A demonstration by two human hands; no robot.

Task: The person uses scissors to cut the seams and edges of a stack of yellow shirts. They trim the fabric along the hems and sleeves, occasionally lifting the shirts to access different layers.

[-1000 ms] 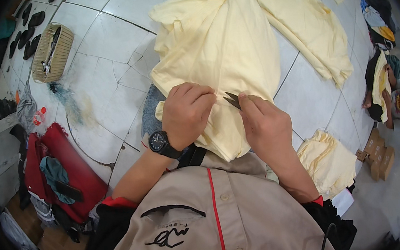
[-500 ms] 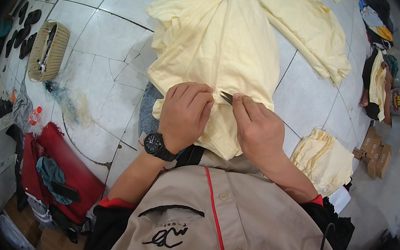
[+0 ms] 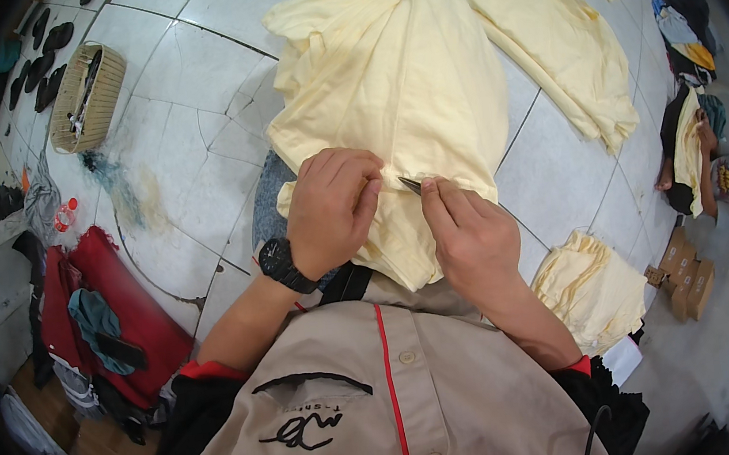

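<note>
Cloth (image 3: 419,71), pale yellow, spreads across the upper centre of the frame, a bit of it pinched in the curled left hand (image 3: 331,209). Right of centre, the right hand (image 3: 477,242) closes around dark snips (image 3: 412,185), blades nearly together, tips at the cloth. A basket (image 3: 108,96) sits upper left.

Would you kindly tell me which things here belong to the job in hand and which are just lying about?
Job in hand:
- yellow cloth, held by the left hand
- dark snips, in the right hand
- perhaps the smaller yellow pile

Apparently just lying about:
- basket
- dark footwear
- red cloth
- cardboard boxes
</note>
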